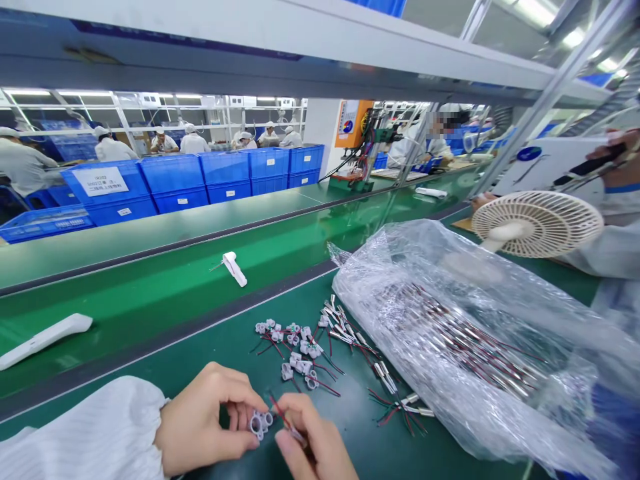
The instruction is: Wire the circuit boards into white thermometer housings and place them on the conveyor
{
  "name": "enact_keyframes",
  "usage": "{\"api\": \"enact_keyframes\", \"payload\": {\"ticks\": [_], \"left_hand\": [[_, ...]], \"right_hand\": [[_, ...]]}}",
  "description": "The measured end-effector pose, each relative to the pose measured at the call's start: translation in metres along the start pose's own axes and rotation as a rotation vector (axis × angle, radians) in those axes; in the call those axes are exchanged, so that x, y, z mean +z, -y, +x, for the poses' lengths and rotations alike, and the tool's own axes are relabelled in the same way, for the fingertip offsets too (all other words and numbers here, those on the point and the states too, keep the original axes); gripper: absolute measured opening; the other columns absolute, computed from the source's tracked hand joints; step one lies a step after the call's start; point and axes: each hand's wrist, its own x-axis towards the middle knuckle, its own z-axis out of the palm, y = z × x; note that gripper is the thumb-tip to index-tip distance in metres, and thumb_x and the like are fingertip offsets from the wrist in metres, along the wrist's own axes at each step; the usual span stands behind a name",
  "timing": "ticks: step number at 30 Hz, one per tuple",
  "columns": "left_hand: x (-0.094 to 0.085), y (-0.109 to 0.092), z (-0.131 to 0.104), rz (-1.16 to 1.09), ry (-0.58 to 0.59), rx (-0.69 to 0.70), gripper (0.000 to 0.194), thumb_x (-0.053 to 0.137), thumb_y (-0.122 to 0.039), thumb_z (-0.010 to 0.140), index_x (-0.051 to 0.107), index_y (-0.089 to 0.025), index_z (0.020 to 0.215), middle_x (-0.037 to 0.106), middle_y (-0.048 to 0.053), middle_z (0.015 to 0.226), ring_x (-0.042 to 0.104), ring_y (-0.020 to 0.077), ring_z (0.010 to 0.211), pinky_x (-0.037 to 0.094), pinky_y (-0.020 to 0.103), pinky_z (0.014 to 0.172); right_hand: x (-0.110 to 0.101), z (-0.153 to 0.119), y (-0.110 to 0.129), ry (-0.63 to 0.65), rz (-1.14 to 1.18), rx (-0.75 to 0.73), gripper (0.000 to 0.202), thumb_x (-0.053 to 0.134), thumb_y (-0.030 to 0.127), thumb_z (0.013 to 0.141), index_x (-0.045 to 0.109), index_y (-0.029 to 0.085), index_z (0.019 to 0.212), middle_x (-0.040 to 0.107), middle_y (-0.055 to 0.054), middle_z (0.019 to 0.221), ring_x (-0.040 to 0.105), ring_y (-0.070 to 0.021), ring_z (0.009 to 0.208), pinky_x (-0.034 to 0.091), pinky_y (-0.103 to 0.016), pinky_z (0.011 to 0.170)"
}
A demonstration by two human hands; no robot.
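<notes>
My left hand [213, 420], nearly closed, grips a grey ringed holder [257, 425], larger ring facing me; just beside it, my right hand [316, 441] pinches a wired part [299, 437], long axis slanting away leftward. Beyond, loose holders [300, 364] lie on the tabletop [215, 340], bare leftward to its far edge along the conveyor belt [165, 283].

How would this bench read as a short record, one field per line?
Left hand: grips a grey plastic piece
Right hand: pinches a wired part
Table: other grey pieces with wires, loose metal parts with wires
Clear bag: similar metal parts inside
Belt: white plastic pieces
Beyond belt: stacked blue bins
</notes>
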Motion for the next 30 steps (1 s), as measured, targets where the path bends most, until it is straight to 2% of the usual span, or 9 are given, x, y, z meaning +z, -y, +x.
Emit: {"api": "enact_keyframes", "payload": {"ticks": [4,8,11,13,15,18,22,26,30], "left_hand": [[0.001,-0.015,-0.008,-0.019,-0.095,-0.047,0.014,0.056,-0.007,0.057,0.063,-0.016,0.065,0.053,-0.002,0.055,0.049,0.0093,0.049,0.042,0.018,0.048],[0.001,-0.021,-0.012,-0.164,-0.156,-0.123,0.008,0.055,-0.010,0.063,0.061,-0.012,0.068,0.054,0.001,0.061,0.050,0.0106,0.055,0.043,0.020,0.052],[0.002,-0.024,-0.016,-0.187,-0.195,-0.049,0.011,0.060,-0.014,0.063,0.064,-0.012,0.072,0.054,0.004,0.073,0.047,0.0096,0.055,0.043,0.022,0.055],[0.003,-0.026,-0.020,-0.180,-0.200,0.014,0.012,0.063,-0.015,0.062,0.067,-0.014,0.074,0.057,0.005,0.081,0.046,0.0088,0.055,0.043,0.022,0.056],[0.002,-0.026,-0.025,-0.173,-0.217,0.043,0.013,0.065,-0.015,0.063,0.069,-0.017,0.075,0.060,0.005,0.077,0.047,0.0095,0.055,0.042,0.022,0.056],[-0.001,-0.023,-0.032,-0.301,-0.266,-0.008,0.018,0.070,-0.016,0.059,0.070,-0.019,0.077,0.062,0.002,0.065,0.049,0.0097,0.055,0.042,0.020,0.055],[-0.006,-0.017,-0.042,-0.778,-0.161,-0.166,0.022,0.073,-0.015,0.054,0.068,-0.020,0.075,0.067,0.000,0.067,0.057,0.0086,0.059,0.046,0.017,0.058],[-0.005,-0.016,-0.051,-0.957,-0.122,-0.151,0.021,0.074,-0.013,0.054,0.068,-0.018,0.073,0.068,-0.002,0.062,0.058,0.0069,0.056,0.046,0.013,0.055],[-0.002,-0.020,-0.057,-0.971,-0.139,-0.161,0.022,0.075,-0.013,0.053,0.069,-0.019,0.074,0.068,-0.001,0.062,0.060,0.0077,0.057,0.047,0.014,0.056]], "right_hand": [[0.021,0.001,-0.001,0.004,0.204,0.023,0.016,0.041,0.035,0.081,0.039,0.020,0.076,0.027,0.008,0.053,0.025,-0.0080,0.046,0.019,-0.022,0.044],[0.035,0.002,-0.002,0.013,0.607,0.113,0.027,0.036,0.048,0.082,0.035,0.021,0.077,0.024,0.010,0.051,0.020,-0.0051,0.041,0.016,-0.019,0.039],[0.040,0.001,0.005,0.004,0.767,0.132,0.029,0.040,0.050,0.080,0.035,0.021,0.077,0.031,0.010,0.054,0.018,-0.0031,0.040,0.014,-0.018,0.039],[0.040,0.000,0.012,-0.002,0.782,0.135,0.030,0.044,0.049,0.078,0.036,0.020,0.076,0.038,0.008,0.059,0.019,-0.0023,0.041,0.014,-0.018,0.039],[0.037,-0.002,0.019,-0.009,0.756,0.130,0.031,0.043,0.049,0.078,0.038,0.019,0.074,0.037,0.007,0.056,0.021,-0.0026,0.041,0.016,-0.018,0.040],[0.028,-0.006,0.027,-0.026,0.594,0.119,0.033,0.041,0.048,0.080,0.043,0.017,0.069,0.035,0.006,0.051,0.031,-0.0048,0.042,0.026,-0.019,0.043],[0.013,-0.013,0.038,-0.031,0.279,0.067,0.033,0.034,0.044,0.084,0.053,0.017,0.084,0.033,0.006,0.049,0.029,-0.0061,0.037,0.026,-0.019,0.037],[0.006,-0.014,0.048,-0.077,-0.327,-0.310,0.036,0.023,0.032,0.088,0.056,0.019,0.083,0.053,-0.001,0.059,0.048,-0.0114,0.045,0.035,-0.021,0.043],[0.005,-0.012,0.054,0.011,-0.819,-0.549,0.036,0.020,0.018,0.088,0.053,0.019,0.074,0.053,0.001,0.055,0.049,-0.0115,0.039,0.029,-0.023,0.035]]}}
